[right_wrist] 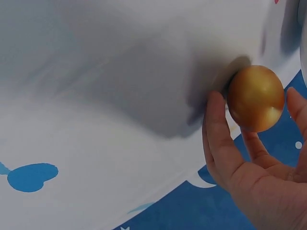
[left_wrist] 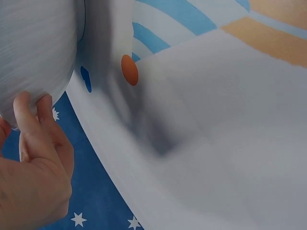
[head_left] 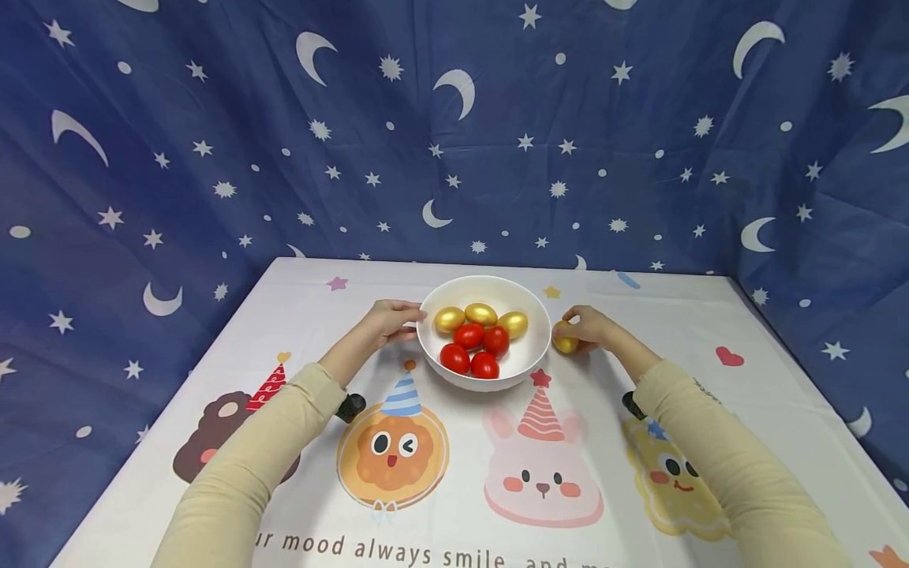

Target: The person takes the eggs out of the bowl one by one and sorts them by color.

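Observation:
A white bowl [head_left: 521,359] stands at mid-table, holding several golden eggs [head_left: 481,315] and several shiny red, egg-shaped pieces [head_left: 469,336]. My left hand [head_left: 394,321] grips the bowl's left side, thumb near the rim and fingers against the outer wall; the left wrist view shows those fingers [left_wrist: 29,112] touching the white side. Just right of the bowl, my right hand [head_left: 589,326] holds another golden egg [head_left: 565,344] between thumb and fingers, low over the table. That egg [right_wrist: 255,99] is outside the bowl, with the fingers partly around it.
A white cloth [head_left: 426,473] printed with cartoon faces and lettering covers the table. Behind it hangs a dark blue curtain [head_left: 497,158] with moons and stars. Dark round devices [head_left: 351,408] sit at the wrists.

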